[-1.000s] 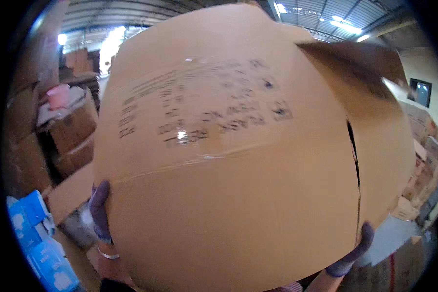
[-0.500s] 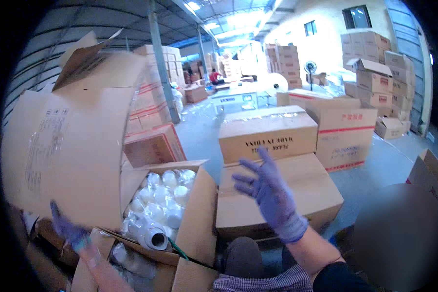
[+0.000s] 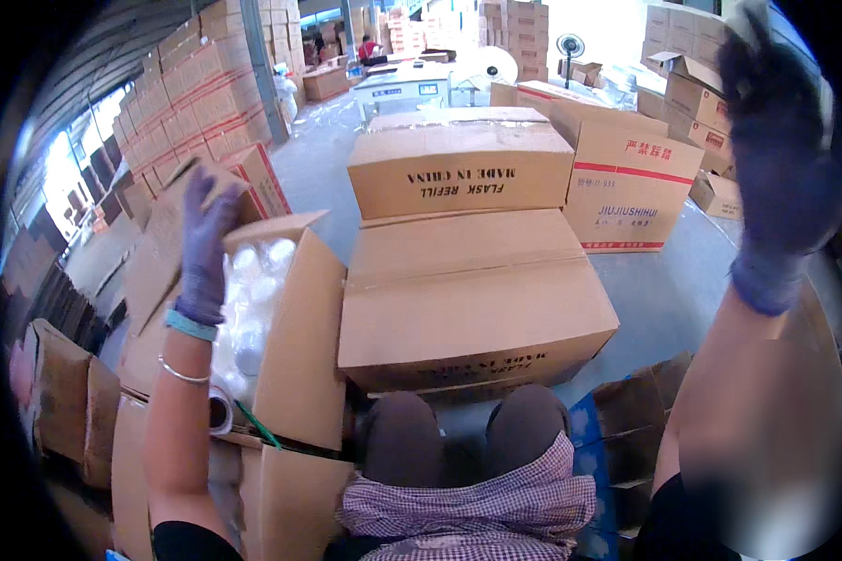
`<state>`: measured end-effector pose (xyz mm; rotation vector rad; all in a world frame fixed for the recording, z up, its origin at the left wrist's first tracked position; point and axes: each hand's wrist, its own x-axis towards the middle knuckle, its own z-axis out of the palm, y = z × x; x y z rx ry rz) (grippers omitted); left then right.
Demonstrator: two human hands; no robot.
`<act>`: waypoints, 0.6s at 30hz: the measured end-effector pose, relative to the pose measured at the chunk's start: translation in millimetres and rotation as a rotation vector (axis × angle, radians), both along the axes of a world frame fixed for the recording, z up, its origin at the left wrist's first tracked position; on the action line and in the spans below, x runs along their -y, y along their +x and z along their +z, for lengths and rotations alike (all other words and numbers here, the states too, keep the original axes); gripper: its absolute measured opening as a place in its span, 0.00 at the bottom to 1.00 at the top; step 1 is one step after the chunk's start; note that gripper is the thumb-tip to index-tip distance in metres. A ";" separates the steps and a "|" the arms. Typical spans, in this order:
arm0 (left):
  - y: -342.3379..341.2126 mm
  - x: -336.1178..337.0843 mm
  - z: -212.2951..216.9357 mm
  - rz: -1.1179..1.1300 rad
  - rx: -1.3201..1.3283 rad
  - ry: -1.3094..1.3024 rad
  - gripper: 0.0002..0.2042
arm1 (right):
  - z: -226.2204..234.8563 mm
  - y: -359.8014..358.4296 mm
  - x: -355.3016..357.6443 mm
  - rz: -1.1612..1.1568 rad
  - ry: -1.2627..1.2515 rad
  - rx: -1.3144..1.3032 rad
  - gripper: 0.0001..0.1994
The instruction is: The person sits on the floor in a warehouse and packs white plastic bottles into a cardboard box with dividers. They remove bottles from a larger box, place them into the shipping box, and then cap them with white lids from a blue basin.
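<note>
My left hand (image 3: 202, 266), in a purple-grey glove, is raised beside an open carton (image 3: 301, 346) with its fingers apart. White bottles (image 3: 251, 292) in clear plastic fill that carton. Past my fingers a tilted brown carton (image 3: 159, 252) rests on the left; whether my hand touches it, I cannot tell. High at the right edge is my gloved right hand (image 3: 786, 178), fingers stretched upward, holding nothing visible. A round, dark-mouthed white container (image 3: 221, 411) lies at the near end of the bottles, next to a green strip (image 3: 258, 426).
Before my knees stands a large closed carton (image 3: 477, 290) with another carton (image 3: 458, 182) behind it. A red-striped carton (image 3: 627, 192) is to their right. Opened cartons (image 3: 61, 402) lie at the left. Farther off are stacked cartons (image 3: 192, 93), a fan (image 3: 569, 47) and a seated person (image 3: 370, 49).
The big carton at the left has dropped and moved away from me. My left hand has come up and right, off its underside. My right hand has swung up to the far right.
</note>
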<state>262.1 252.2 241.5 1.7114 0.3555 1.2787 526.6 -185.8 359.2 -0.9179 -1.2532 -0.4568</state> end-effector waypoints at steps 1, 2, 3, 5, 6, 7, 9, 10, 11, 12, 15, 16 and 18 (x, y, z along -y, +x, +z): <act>13.5 -2.2 -16.9 0.007 -0.044 0.075 0.35 | -23.9 18.8 -2.9 0.039 -0.137 0.054 0.30; 30.8 -8.4 -41.8 0.008 -0.089 0.146 0.35 | -47.3 37.8 -5.1 0.066 -0.277 0.115 0.28; 38.7 -7.0 -65.9 -0.006 -0.203 0.069 0.34 | -79.5 37.6 -19.6 -0.350 -0.478 -0.016 0.24; 65.2 -0.1 -114.7 -0.140 -0.327 -0.058 0.34 | -160.9 73.7 -27.8 -0.156 -0.446 -0.524 0.14; 78.9 -28.8 -171.2 -0.042 -0.443 -0.081 0.34 | -211.9 118.6 -25.8 -0.272 -0.542 -0.502 0.14; 81.7 -61.2 -230.6 0.070 -0.576 -0.114 0.34 | -261.5 143.4 -32.8 -0.378 -0.636 -0.563 0.14; 125.8 -78.5 -307.7 -0.182 -0.690 -0.203 0.22 | -360.7 232.4 23.7 -0.780 -0.864 -0.495 0.25; 99.2 -109.8 -348.8 -0.063 -0.797 -0.179 0.23 | -376.3 227.8 5.6 -0.962 -1.038 -0.469 0.32; 74.8 -138.2 -381.7 0.046 -0.901 -0.151 0.23 | -392.9 224.1 -7.7 -1.062 -1.126 -0.488 0.38; 40.7 -167.7 -405.2 0.169 -1.008 -0.125 0.24 | -397.8 217.8 -32.2 -1.063 -1.223 -0.574 0.40; 92.1 -135.1 -421.0 0.072 -0.968 -0.328 0.30 | -408.8 222.5 -0.4 -0.941 -1.456 -0.831 0.46; 103.7 -111.4 -419.4 -0.003 -0.987 -0.322 0.32 | -419.0 220.5 14.9 -0.833 -1.512 -0.920 0.47; 111.9 -93.4 -411.2 0.209 -1.004 -0.131 0.31 | -446.7 206.6 12.7 -1.102 -1.408 -0.771 0.47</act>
